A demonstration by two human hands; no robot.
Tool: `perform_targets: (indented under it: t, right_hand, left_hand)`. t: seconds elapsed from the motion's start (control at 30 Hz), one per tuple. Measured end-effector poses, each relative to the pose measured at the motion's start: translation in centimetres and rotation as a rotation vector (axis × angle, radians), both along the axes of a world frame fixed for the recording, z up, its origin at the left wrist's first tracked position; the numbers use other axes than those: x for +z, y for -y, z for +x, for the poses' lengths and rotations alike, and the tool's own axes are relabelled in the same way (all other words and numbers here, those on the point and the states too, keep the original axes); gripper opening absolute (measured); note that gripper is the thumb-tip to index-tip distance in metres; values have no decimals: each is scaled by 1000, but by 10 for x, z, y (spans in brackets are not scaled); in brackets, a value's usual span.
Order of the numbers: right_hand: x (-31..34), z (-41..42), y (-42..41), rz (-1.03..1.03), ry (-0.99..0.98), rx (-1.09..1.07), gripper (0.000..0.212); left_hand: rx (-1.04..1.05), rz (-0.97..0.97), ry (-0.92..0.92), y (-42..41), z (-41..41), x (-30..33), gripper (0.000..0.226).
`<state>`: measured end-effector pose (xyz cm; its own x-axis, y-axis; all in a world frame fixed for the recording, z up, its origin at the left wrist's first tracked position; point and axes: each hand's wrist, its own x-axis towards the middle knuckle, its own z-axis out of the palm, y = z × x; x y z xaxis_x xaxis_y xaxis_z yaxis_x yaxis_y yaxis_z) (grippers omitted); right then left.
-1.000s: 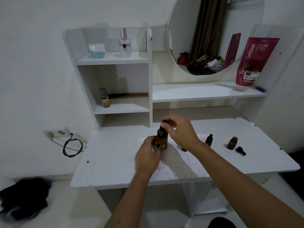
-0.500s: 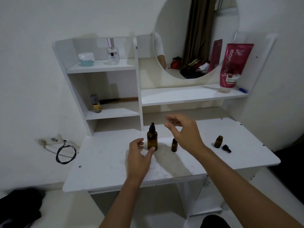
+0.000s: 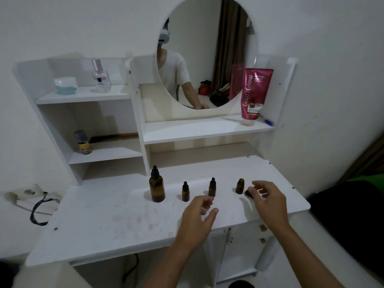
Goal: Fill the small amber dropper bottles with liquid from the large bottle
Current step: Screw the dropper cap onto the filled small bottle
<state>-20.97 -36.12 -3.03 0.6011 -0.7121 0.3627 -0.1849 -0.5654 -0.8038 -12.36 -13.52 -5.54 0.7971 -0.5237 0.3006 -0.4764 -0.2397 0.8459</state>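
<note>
right hand [image 3: 268, 201] beside loose dropper cap [image 3: 248, 193]

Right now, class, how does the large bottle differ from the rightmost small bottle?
The large bottle is taller and wider than the rightmost small bottle. The large bottle wears its black dropper cap; the small one stands open, a loose cap beside it. Both are amber, upright on the table.

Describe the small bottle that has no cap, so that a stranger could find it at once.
On the white desk under the round mirror, four amber bottles stand in a row. The open bottle is the rightmost one, beside the right hand. Unlike its neighbours, it has no black dropper top.
</note>
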Motion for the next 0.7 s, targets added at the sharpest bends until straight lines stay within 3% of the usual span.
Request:
perform_targets:
  t: [0.17,0.33,0.53,0.7]
  right_hand:
    - [-28,0,19,-56,-172,-20,36]
    - [-35,9,27,-103,-224,-23,24]
    - [-39,6,30,-136,-183,-13,11]
    - [-29,-1,29,58,-49,-7,9]
  left_hand:
    - [-77,140,17,55,-7,-1,55]
    - [-45,176,-8,96,-5,-3,69]
    - [-9,173,9,128,7,-2,60]
    - [30,98,16,139,15,-4,36]
